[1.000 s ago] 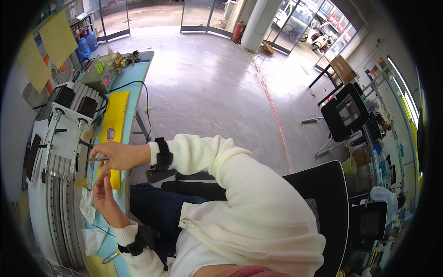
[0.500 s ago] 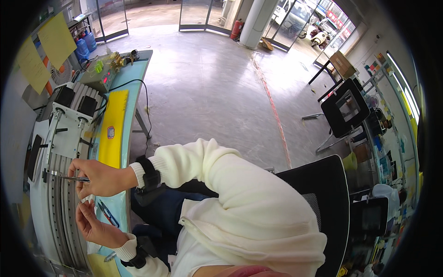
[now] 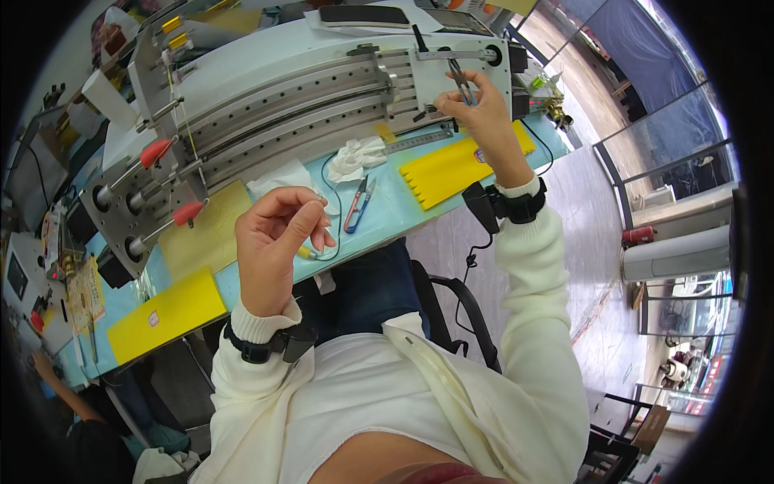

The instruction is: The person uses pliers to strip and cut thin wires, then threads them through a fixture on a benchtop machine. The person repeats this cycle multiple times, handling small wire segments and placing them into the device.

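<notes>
My right hand (image 3: 486, 121) is closed around a pair of metal tweezers (image 3: 461, 81), over the plate at the right end of the long metal rail machine (image 3: 314, 109). The tweezers' tips point away from me, close to the plate's flat bar. Nearer to me, my left hand (image 3: 278, 238) is raised above the front of the bench with thumb and forefinger pinched together. A tiny pale bit shows at its fingertips, too small to name. Red-and-blue thread snips (image 3: 355, 208) lie just right of that hand, by a crumpled white tissue (image 3: 357, 157).
A yellow strip (image 3: 451, 173) and a steel ruler (image 3: 419, 141) lie on the blue bench mat (image 3: 387, 189). Another yellow strip (image 3: 165, 316) is at the front left. Red-tipped rods (image 3: 187, 214) stick out at the machine's left end. Another person's arm (image 3: 68, 391) shows at lower left.
My view has swung left, bringing the whole machine into sight. My hands, close together before, are now well apart. The tweezers stay in my right hand, and my left fingers stay pinched.
</notes>
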Available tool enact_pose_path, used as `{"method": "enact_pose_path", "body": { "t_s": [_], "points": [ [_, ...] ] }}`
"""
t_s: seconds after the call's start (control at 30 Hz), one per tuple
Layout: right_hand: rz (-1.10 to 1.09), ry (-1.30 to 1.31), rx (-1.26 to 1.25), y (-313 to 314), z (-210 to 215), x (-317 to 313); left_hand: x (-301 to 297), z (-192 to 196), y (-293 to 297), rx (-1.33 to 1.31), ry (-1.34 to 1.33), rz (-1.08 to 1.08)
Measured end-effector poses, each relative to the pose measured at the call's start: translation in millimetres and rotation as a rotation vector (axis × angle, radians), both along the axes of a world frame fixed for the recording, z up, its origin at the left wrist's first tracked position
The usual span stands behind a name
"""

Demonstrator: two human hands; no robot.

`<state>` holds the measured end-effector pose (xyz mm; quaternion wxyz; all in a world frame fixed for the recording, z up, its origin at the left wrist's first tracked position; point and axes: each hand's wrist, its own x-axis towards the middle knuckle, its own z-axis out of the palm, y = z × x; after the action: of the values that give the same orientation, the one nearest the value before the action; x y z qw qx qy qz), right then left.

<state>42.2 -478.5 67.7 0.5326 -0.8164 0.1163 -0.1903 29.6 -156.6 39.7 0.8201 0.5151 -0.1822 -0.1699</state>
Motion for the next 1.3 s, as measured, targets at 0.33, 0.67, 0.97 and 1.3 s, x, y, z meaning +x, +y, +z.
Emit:
{"method": "enact_pose_path", "body": {
  "t_s": [0.33,0.67,0.97,1.3],
  "points": [
    [-0.010,0.223,-0.210,-6,7,15,10,-12,16,0.031,0.009,0.100],
    [0.017,0.161,-0.198,-26,-9,19,12,-28,31,0.020,0.009,0.140],
    [0.073,0.216,-0.069,-64,-29,43,12,-32,37,-0.105,0.008,0.141],
    [0.128,-0.027,-0.404,-44,-41,19,11,-38,58,-0.107,-0.006,0.173]
  ]
}}
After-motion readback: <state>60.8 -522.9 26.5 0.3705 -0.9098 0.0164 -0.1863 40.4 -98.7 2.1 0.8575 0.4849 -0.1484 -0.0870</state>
